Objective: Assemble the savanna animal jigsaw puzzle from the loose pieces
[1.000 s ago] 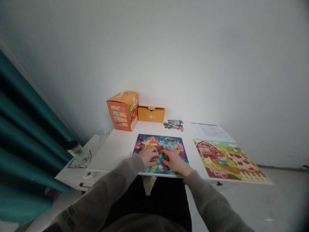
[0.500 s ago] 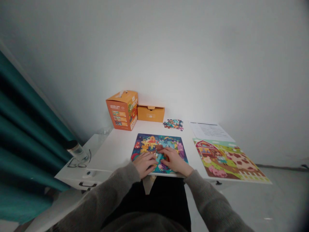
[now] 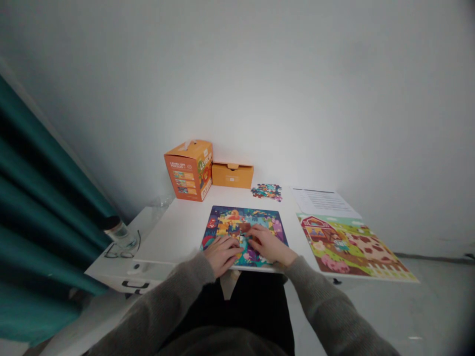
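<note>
A colourful jigsaw puzzle [image 3: 218,219] in a dark blue frame lies at the front edge of the white table. Over its lower left part rests my left hand [image 3: 223,253], fingers spread and pointing right, with nothing visible in them. My right hand [image 3: 267,244] is on the right half of the puzzle, its thumb and fingertips at the middle, beside a brown patch. Whether a small piece is between those fingertips cannot be made out. Farther back sits a loose cluster of joined puzzle pieces [image 3: 267,192].
An orange puzzle box [image 3: 189,170] and a lower orange box [image 3: 232,175] stand at the back. To the right lie a printed sheet [image 3: 322,201] and a farm puzzle [image 3: 356,246]. At left are a glass bottle [image 3: 122,234], eyeglasses [image 3: 119,254] and a green curtain [image 3: 40,217].
The fingers of my right hand have drawn slightly closer together at the middle of the puzzle. My left hand has barely moved.
</note>
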Demonstrator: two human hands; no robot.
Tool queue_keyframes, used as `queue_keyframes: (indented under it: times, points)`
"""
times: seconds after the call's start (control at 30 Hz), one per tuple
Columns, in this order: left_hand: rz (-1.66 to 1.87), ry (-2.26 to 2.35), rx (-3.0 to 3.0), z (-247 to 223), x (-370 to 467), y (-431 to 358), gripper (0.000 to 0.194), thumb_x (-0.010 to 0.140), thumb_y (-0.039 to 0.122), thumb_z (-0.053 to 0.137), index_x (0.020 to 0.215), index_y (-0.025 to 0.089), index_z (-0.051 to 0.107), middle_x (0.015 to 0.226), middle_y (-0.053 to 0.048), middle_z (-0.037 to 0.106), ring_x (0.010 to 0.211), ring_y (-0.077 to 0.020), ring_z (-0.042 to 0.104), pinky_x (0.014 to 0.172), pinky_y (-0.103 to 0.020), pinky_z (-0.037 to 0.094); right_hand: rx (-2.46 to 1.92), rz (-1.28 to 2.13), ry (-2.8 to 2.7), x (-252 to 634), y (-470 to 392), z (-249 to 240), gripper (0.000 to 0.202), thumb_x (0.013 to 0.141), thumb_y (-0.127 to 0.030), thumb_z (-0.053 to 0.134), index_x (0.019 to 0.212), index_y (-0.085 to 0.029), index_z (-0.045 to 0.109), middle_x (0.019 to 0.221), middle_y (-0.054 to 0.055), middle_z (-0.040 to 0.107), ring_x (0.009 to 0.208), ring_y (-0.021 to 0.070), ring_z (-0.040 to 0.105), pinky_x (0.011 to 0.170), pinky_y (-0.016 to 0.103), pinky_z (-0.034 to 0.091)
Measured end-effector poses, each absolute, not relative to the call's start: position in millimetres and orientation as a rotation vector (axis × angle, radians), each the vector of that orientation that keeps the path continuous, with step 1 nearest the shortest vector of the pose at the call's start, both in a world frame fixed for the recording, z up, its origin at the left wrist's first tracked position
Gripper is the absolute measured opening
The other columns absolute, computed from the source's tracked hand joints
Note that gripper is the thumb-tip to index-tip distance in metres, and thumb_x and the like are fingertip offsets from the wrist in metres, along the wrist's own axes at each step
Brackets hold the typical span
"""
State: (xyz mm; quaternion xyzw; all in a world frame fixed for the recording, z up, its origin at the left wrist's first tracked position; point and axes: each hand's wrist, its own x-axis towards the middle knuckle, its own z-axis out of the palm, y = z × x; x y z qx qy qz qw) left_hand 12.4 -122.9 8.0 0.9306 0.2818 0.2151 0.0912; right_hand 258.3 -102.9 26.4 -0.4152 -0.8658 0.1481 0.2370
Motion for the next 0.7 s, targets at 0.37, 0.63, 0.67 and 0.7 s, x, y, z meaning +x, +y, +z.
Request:
queue_keyframes:
  times: [0.37, 0.63, 0.67, 0.7]
  points:
    - [0.617, 0.83, 2.783, 8.0, 10.3, -120.7, 0.034, 0.094, 0.021, 0.051, 0.126, 0.024, 0.064, 0.115, -0.009, 0.062, 0.108, -0.0251, 0.053, 0.094, -0.04, 0.043, -1.129, 0.305, -2.413, 245.4, -77.4, 26.6, 0.027, 0.092, -0.008, 0.054, 0.112, -0.018, 0.069, 0.111, 0.01, 0.065, 0.107, 0.0203, 0.06, 0.1, 0.036, 0.046]
    - [0.607, 0.841, 2.801, 5.2, 11.4, -123.3, 0.035, 0.097, 0.025, 0.047, 0.128, 0.025, 0.063, 0.13, -0.009, 0.062, 0.114, -0.0264, 0.052, 0.096, -0.042, 0.042, -1.181, 0.25, -2.566, 236.5, -49.9, 34.6, 0.023, 0.09, -0.014, 0.061, 0.111, -0.018, 0.069, 0.106, 0.009, 0.061, 0.099, 0.0207, 0.059, 0.094, 0.034, 0.047]
    - [0.603, 0.838, 2.795, 5.9, 11.6, -123.4, 0.035, 0.097, 0.025, 0.048, 0.128, 0.025, 0.063, 0.13, -0.009, 0.063, 0.114, -0.0263, 0.052, 0.096, -0.043, 0.042, -1.194, 0.235, -2.57, 235.1, -48.6, 35.4, 0.023, 0.091, -0.015, 0.06, 0.111, -0.018, 0.069, 0.106, 0.009, 0.061, 0.098, 0.0205, 0.059, 0.093, 0.033, 0.047]
    - [0.603, 0.836, 2.784, 6.8, 11.5, -123.5, 0.034, 0.097, 0.026, 0.048, 0.127, 0.024, 0.063, 0.129, -0.009, 0.063, 0.113, -0.0261, 0.052, 0.097, -0.043, 0.042, -1.204, 0.219, -2.573, 234.0, -47.9, 36.0, 0.023, 0.091, -0.016, 0.06, 0.113, -0.018, 0.069, 0.106, 0.009, 0.061, 0.097, 0.0205, 0.059, 0.093, 0.034, 0.047]
